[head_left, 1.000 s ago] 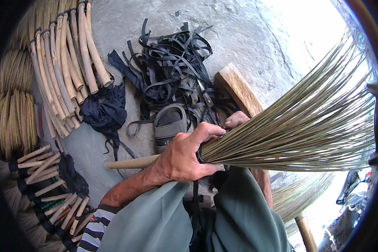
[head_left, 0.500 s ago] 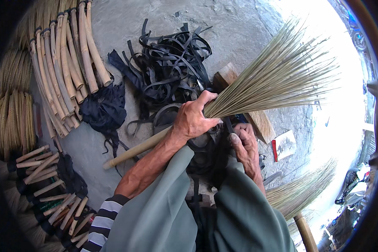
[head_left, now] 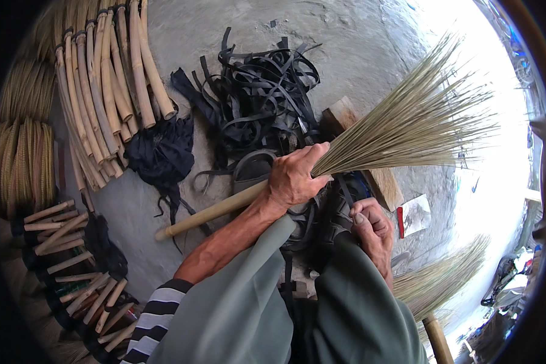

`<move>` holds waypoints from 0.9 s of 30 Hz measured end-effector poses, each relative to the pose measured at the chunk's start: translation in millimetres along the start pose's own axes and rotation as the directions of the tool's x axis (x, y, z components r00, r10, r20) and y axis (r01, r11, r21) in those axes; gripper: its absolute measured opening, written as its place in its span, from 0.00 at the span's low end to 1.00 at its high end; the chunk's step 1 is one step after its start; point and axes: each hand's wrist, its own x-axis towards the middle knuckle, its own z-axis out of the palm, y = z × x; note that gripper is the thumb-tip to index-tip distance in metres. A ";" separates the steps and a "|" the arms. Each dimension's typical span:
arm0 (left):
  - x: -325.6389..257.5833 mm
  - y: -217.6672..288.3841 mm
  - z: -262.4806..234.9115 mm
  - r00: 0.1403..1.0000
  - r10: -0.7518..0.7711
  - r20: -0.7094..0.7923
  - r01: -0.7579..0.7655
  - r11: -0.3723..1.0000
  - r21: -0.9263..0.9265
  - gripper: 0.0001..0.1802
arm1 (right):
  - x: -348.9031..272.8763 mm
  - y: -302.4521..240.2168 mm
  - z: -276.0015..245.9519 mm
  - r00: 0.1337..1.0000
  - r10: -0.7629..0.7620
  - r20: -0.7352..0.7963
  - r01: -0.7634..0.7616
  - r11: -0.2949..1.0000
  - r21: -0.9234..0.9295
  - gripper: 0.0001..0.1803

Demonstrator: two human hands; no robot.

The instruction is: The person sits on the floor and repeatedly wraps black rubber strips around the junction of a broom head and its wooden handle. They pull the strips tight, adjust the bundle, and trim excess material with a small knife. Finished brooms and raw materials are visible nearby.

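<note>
My left hand (head_left: 297,175) is closed around the neck of a straw broom (head_left: 400,124), where the bristles meet the pale bamboo handle. That handle runs down to the left under my forearm, and the bristles fan out to the upper right. Pinched in my right hand (head_left: 375,230) is a thin black strip (head_left: 346,190), which stretches up toward the broom's neck. Its far end is hidden near my left hand. Just beyond lies a tangled pile of black strips (head_left: 261,91).
A wooden block (head_left: 385,188) lies under the bristles, beside a white packet with a red edge (head_left: 415,216). Bamboo-handled brooms (head_left: 103,79) are stacked at the far left, above more short handles (head_left: 73,255). Dark cloth (head_left: 161,151) lies between. Another broom (head_left: 449,276) rests at my right.
My right hand has moved down and to the right, away from the broom's neck, with the strip drawn out between. The left hand keeps its grip on the broom. The view has shifted slightly.
</note>
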 end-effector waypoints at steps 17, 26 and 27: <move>-9.0 -10.5 11.4 0.997 0.076 -0.022 -0.075 0.996 0.039 0.38 | 238.4 -58.8 73.9 0.905 0.179 0.386 0.369 0.125 -0.921 0.16; -9.2 -8.9 7.5 0.998 0.054 -0.031 -0.054 0.999 0.003 0.40 | 248.0 -62.9 77.8 0.880 0.333 0.339 0.350 0.030 -0.936 0.19; -8.2 -7.8 5.8 0.998 0.064 -0.017 -0.064 0.998 0.008 0.40 | 250.8 -61.1 77.8 0.886 0.330 0.325 0.332 0.037 -0.943 0.18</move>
